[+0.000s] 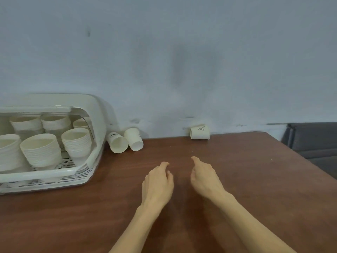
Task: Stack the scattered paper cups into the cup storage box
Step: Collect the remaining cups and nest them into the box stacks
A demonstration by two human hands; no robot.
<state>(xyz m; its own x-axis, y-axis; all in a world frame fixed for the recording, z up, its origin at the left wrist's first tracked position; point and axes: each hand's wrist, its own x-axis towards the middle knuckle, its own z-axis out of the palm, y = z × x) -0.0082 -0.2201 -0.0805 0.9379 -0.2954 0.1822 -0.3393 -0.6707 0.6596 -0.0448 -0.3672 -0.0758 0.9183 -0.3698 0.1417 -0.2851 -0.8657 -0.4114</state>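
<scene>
Most cups are already stacked in the cup storage box (91, 161), while three loose cups (117, 143) (134, 138) (200, 133) are left lying on the table (237, 179), nothing being held by the loosely curled left hand (157, 183) or right hand (205, 179).

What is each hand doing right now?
Left hand: open, loosely curled, holding nothing.
Right hand: open, loosely curled, holding nothing.

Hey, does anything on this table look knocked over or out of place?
Yes. Three paper cups lie on their sides along the wall instead of stacked in the storage box: two together right beside the box, and one alone farther right. Both hands, left and right, hold nothing.
</scene>
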